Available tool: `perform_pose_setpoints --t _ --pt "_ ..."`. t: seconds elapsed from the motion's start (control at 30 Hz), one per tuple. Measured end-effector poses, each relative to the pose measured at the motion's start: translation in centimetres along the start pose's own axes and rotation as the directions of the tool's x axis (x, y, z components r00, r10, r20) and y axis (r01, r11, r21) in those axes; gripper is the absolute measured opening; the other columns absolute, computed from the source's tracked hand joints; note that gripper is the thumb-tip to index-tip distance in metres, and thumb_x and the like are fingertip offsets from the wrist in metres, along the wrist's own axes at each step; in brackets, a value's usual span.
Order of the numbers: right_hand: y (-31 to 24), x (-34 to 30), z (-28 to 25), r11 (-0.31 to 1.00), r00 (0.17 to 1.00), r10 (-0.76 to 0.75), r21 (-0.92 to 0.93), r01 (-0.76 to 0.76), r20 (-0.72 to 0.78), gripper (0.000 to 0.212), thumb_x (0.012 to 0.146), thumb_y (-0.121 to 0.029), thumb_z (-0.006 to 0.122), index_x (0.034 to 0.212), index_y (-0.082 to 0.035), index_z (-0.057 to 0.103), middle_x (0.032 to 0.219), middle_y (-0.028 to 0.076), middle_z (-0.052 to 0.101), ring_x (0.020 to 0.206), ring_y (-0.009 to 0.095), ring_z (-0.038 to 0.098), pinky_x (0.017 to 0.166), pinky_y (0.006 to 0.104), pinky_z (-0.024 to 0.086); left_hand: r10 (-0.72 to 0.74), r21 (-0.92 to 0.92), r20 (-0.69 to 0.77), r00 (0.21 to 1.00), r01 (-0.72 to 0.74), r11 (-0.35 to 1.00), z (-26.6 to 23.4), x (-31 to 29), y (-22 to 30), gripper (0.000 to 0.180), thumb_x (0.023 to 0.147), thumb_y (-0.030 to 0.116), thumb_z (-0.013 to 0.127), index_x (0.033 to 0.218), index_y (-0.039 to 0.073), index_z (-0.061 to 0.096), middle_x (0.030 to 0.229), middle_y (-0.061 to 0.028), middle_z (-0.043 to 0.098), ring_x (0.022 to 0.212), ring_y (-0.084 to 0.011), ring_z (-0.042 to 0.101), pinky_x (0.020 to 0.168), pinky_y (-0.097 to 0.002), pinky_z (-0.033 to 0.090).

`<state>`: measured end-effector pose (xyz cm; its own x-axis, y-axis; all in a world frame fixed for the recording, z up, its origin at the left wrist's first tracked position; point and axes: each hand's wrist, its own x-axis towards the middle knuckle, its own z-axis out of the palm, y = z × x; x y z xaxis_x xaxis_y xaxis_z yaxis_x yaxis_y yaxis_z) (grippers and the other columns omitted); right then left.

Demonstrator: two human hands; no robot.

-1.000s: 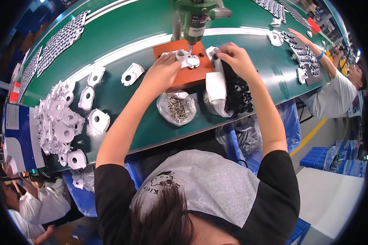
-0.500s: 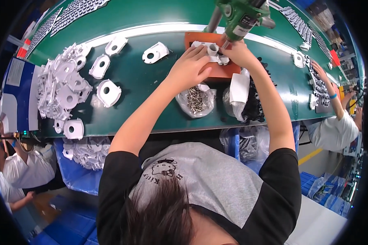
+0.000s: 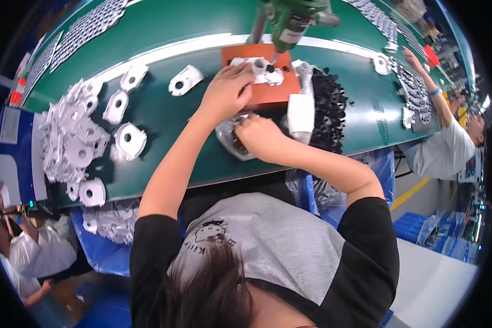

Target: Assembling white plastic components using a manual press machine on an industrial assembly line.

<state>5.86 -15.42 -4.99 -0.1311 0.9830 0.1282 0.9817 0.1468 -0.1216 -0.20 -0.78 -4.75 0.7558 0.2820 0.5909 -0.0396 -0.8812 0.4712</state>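
On an orange block lies a white plastic part with a round collar and a small black piece in it. My left hand rests over the part's left side, fingers bent and pressing it to the block. The tip of a green machine head stands just above the part. My right hand has its fingers down in a clear plastic bag of screws in front of the block. Its fingertips are hidden, so what they pinch cannot be seen.
White plastic parts are heaped at the left, several more lying singly beside them. Right of the block are a white folded sheet and a pile of small black pieces. Blue lined bins stand below the table edge. A co-worker's arm reaches in at right.
My right hand has left the machine tip and come down to the screw bag. My left hand stays on the white part. The whole view has shifted a little.
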Motion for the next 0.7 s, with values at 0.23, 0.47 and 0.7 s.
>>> perform_pose_setpoints --t 0.23,0.47,0.7 --pt "0.8 0.4 -1.8 0.934 0.995 0.096 0.345 -0.089 -0.001 0.009 0.07 -0.009 0.059 0.073 -0.001 0.058 0.074 0.017 0.06 0.072 0.032 0.061 0.067 0.0401 0.05 -0.066 -0.015 0.024 0.998 0.067 0.998 0.0 -0.4 0.3 0.019 0.079 0.01 0.055 0.095 0.002 0.061 0.118 -0.0177 0.057 0.113 -0.0334 0.051 0.099 -0.042 0.038" --pt "8.2 -1.1 -8.6 0.52 0.852 0.508 0.744 -0.42 0.126 0.016 0.074 -0.006 0.065 0.087 0.0 0.057 0.07 0.006 0.061 0.061 0.011 0.06 0.053 0.0242 0.047 -0.059 0.002 0.008 0.998 0.059 0.998 -0.4 -0.5 0.2 0.019 0.078 0.009 0.056 0.095 0.003 0.061 0.12 -0.0168 0.056 0.114 -0.0319 0.051 0.099 -0.0413 0.037" --pt "13.8 1.4 -6.1 0.435 0.815 0.579 0.841 -0.322 0.012 0.024 0.078 -0.004 0.062 0.098 0.004 0.053 0.08 0.006 0.06 0.065 0.01 0.058 0.055 0.0218 0.044 -0.027 -0.023 -0.016 1.0 0.026 0.999 0.0 0.0 0.6 0.02 0.077 0.01 0.056 0.095 0.002 0.061 0.116 -0.015 0.059 0.114 -0.0295 0.051 0.099 -0.0415 0.038"
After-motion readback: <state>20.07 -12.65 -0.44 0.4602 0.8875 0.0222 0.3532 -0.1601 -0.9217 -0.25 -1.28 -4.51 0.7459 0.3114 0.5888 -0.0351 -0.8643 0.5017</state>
